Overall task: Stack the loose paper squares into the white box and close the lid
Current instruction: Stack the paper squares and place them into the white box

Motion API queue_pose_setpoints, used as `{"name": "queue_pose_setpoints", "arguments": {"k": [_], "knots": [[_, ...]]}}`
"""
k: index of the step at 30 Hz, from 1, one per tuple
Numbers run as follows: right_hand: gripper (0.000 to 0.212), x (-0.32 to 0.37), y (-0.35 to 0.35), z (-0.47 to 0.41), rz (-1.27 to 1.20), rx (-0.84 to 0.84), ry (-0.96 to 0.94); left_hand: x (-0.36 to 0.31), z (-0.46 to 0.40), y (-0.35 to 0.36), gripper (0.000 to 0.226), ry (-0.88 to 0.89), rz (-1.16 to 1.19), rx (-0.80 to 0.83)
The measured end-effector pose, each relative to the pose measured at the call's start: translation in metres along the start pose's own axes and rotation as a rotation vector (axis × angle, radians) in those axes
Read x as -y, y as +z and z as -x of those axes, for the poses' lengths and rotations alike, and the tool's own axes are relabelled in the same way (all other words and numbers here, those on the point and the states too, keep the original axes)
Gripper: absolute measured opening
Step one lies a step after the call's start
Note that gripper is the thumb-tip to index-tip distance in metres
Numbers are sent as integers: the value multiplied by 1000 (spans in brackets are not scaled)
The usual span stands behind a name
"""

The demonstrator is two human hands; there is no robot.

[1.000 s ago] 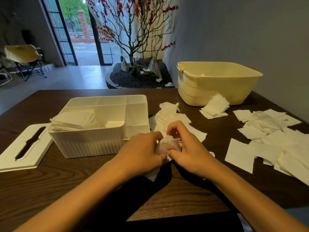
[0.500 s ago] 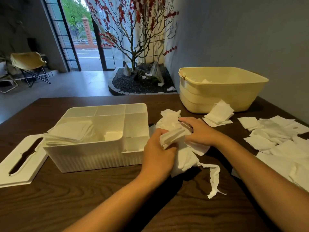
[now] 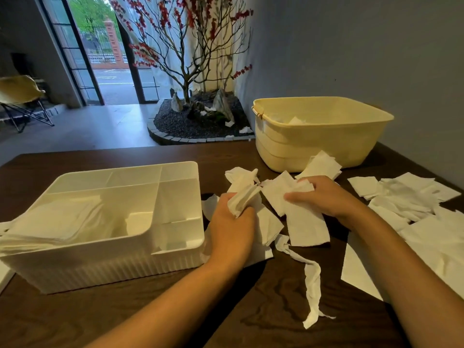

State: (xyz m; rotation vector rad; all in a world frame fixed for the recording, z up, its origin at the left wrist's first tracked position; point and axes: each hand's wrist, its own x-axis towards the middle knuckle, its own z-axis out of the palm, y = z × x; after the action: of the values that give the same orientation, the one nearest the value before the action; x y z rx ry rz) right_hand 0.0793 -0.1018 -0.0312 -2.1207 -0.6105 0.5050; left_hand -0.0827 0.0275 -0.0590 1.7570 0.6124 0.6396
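Note:
The white box (image 3: 105, 267) stands open on the dark wooden table at the left, with a stack of paper squares (image 3: 47, 222) in its large compartment, spilling over its left rim. Just right of the box, my left hand (image 3: 231, 232) grips a bunch of folded paper squares (image 3: 242, 199). My right hand (image 3: 324, 197) lies on a loose pile of paper squares (image 3: 301, 222) in the middle, thumb and fingers pinching a sheet. A twisted strip of paper (image 3: 312, 282) trails toward me. The lid shows only as a white corner (image 3: 3, 275) at the left edge.
A cream plastic tub (image 3: 319, 136) stands at the back right with a paper scrap inside. More paper squares (image 3: 414, 209) cover the table's right side. Beyond the table are a stone bed with a red-blossomed tree (image 3: 190, 59) and a folding chair (image 3: 20, 96).
Both hands moved away from me, from the table's near middle to the pile beside the box. My left hand now holds a bunch of squares and my right hand has reached onto the pile.

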Motion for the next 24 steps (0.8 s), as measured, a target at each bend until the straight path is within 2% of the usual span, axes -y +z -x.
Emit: {"name": "queue_pose_setpoints", "arguments": {"k": [4, 8, 9, 13, 15, 16, 21, 24], "knots": [[34, 4, -2, 10, -291, -16, 112, -5, -12, 6, 11, 17, 148, -38], [4, 12, -4, 25, -533, 25, 106, -1, -16, 9, 7, 34, 175, -34], [3, 12, -3, 26, -568, 58, 82, 1, -17, 7, 6, 40, 174, -39], [19, 15, 2, 30, -454, 155, 24, -1, -22, -2, 17, 111, 225, -102], [35, 15, 1, 32, -400, 227, -63, -3, -24, -7, 25, 169, 205, -104], [36, 17, 0, 34, -389, 256, -118, -2, -25, -7, 25, 180, 174, -90], [26, 22, -2, 46, -406, 446, -269, 4, -27, -5, 11, 154, 13, -36], [22, 25, -1, 47, -569, 417, -226, 6, -30, -6, 21, 58, 93, 40]]}}
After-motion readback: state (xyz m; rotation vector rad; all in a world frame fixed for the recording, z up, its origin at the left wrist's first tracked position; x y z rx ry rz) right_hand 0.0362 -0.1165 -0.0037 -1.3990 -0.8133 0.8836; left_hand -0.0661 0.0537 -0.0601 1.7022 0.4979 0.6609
